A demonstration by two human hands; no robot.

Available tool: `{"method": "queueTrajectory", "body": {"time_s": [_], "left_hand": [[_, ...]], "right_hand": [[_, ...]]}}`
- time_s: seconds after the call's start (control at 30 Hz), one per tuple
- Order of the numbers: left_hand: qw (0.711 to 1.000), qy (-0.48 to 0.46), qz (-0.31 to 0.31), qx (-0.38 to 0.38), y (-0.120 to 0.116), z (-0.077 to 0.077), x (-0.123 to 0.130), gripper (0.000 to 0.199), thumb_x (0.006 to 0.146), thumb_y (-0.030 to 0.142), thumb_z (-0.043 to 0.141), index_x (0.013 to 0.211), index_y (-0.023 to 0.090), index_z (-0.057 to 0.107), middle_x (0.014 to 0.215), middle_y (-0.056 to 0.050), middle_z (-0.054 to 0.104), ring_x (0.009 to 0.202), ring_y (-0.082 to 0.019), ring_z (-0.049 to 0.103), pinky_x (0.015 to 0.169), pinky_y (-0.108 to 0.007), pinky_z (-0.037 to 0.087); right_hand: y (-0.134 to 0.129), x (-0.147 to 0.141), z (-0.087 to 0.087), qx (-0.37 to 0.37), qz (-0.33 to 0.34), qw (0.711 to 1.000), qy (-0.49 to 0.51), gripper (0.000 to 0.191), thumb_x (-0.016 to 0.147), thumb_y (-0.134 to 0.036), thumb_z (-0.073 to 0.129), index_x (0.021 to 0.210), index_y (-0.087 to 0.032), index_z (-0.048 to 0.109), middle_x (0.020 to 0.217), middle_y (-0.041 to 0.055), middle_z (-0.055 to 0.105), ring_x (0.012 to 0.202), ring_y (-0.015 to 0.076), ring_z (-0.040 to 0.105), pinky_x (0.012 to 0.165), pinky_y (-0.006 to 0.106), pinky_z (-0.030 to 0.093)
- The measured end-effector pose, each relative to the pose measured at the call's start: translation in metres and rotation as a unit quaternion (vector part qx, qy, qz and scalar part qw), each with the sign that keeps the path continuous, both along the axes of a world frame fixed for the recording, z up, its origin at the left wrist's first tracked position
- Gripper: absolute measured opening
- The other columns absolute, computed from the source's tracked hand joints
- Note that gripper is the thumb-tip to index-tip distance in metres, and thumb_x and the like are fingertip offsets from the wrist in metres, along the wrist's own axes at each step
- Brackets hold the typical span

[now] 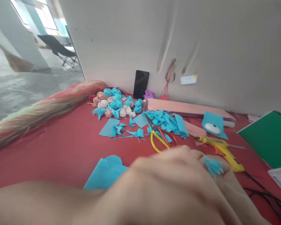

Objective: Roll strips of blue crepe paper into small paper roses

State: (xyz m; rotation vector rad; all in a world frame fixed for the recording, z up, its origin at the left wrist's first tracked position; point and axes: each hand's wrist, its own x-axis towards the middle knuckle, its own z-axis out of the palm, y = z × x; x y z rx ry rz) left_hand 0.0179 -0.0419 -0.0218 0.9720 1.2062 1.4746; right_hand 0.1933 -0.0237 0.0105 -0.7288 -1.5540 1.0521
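Observation:
My left hand [164, 184] is large and blurred across the lower middle, its fingers bent towards my right hand. My right hand [234, 187] is partly hidden behind it at the lower right. A small crumpled blue paper piece [213, 166] shows at the fingers of my right hand; which fingers pinch it is hard to see. A larger blue paper [105, 173] lies partly beneath my left hand. Scissors [155, 128] with yellow and red handles lie open just beyond the hands, by blue paper scraps [166, 121].
Blue, pink and white paper flowers [117, 103] are heaped at the back. A black phone [140, 83] leans on the wall. Right are a yellow glue gun [221, 150] with a black cable, a white oval object [212, 128] and a green board [269, 139].

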Motion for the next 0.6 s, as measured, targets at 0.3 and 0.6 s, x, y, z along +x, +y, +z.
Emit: {"method": "queueTrajectory", "body": {"time_s": [0.3, 0.6], "left_hand": [[0.784, 0.254, -0.404, 0.397, 0.041, 0.096, -0.012, 0.015, 0.092, 0.011, 0.045, 0.080, 0.016, 0.052, 0.077, 0.002, 0.060, 0.074, -0.010, 0.055, 0.084, -0.023, 0.047], [0.749, 0.293, -0.405, 0.435, 0.043, 0.088, -0.011, 0.014, 0.093, 0.013, 0.054, 0.080, 0.015, 0.052, 0.077, 0.001, 0.063, 0.078, -0.011, 0.059, 0.082, -0.025, 0.047]], "right_hand": [[0.010, 0.009, 0.024, 0.233, -0.021, 0.965, -0.114, 0.011, 0.086, -0.038, 0.068, 0.092, -0.038, 0.077, 0.062, -0.0041, 0.072, 0.054, 0.0168, 0.062, 0.059, 0.034, 0.052], [0.011, 0.015, 0.030, 0.320, 0.034, 0.928, -0.188, 0.018, 0.092, -0.028, 0.061, 0.106, -0.028, 0.072, 0.067, -0.0007, 0.076, 0.053, 0.0167, 0.068, 0.068, 0.035, 0.053]]}}
